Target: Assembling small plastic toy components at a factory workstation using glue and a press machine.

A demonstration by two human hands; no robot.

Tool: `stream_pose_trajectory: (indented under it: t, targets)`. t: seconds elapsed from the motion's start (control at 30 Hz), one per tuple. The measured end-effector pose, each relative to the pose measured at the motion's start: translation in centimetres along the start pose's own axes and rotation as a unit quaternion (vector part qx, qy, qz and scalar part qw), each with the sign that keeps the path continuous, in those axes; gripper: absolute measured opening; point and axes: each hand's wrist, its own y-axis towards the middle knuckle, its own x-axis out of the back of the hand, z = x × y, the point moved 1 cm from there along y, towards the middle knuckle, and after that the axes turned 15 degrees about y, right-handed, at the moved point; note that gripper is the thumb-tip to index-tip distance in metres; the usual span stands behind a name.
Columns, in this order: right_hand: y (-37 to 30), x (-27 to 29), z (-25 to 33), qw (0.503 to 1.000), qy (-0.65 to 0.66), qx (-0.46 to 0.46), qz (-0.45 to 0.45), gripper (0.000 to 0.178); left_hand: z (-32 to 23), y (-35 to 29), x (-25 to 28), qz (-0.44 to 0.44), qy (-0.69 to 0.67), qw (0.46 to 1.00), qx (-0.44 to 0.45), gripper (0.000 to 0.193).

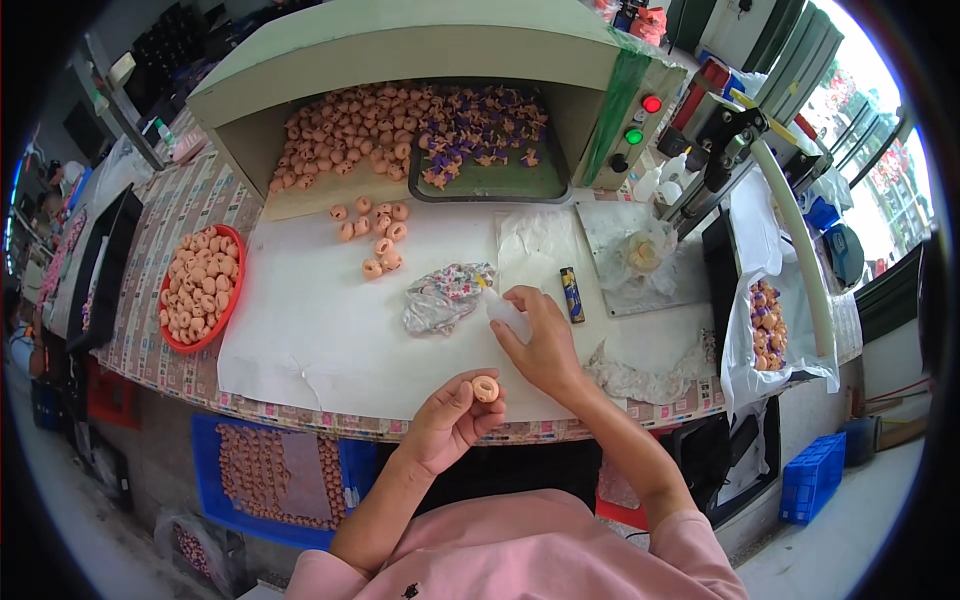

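My left hand (448, 422) is closed around a small peach-coloured hollow doll head (485, 389), its round opening facing up. My right hand (545, 345) grips a small white squeeze bottle (508, 317) with a yellow tip, tilted up and to the left. That tip lies beside a crumpled, stained cloth in a plastic wrap (440, 300) on the white sheet (310, 320). Farther off, several loose doll heads (383, 224) are scattered on the sheet. Right of the bottle lies a dark blue and yellow tube-shaped item (571, 294).
Ahead, a green-grey box housing (420, 40) shelters a heap of heads (350, 125) and a dark tray (490, 190) of small purple-and-peach figures. A red basket (236, 290) of heads stands left. At right are a metal plate (650, 300) and a lever press (722, 150).
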Motion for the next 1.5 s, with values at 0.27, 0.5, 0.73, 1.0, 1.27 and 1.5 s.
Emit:
stream_pose_trajectory:
  t: [0.27, 0.5, 0.73, 1.0, 1.27, 1.5]
  targets:
    - [8.4, -0.9, -0.6, 0.995, -0.023, 0.1, 0.003, 0.02, -1.4, -0.5, 0.4, 0.022, -0.009, 1.0, 0.008, 0.04]
    - [19.8, -4.1, -3.1, 0.987, -0.108, 0.118, 0.017, 0.031, -2.3, -0.5, 0.7, 0.059, -0.003, 0.998, 0.002, 0.041]
    - [24.6, -7.8, -4.9, 0.975, -0.201, 0.025, 0.093, 0.047, -3.4, -1.0, 0.2, 0.098, -0.038, 0.994, 0.01, 0.041]
    - [19.8, -1.9, -2.0, 0.998, -0.032, 0.048, -0.005, 0.03, -3.5, -1.2, 0.6, 0.09, -0.027, 0.995, 0.021, 0.041]
    - [4.1, 2.3, 4.5, 0.937, 0.311, -0.145, 0.062, 0.027, -3.6, -0.8, -0.4, 0.016, -0.076, 0.997, 0.012, 0.041]
    - [-4.0, 4.3, 5.9, 0.968, 0.227, -0.092, 0.063, 0.025, -1.8, 0.7, -1.5, 0.005, 0.074, 0.997, 0.01, 0.039]
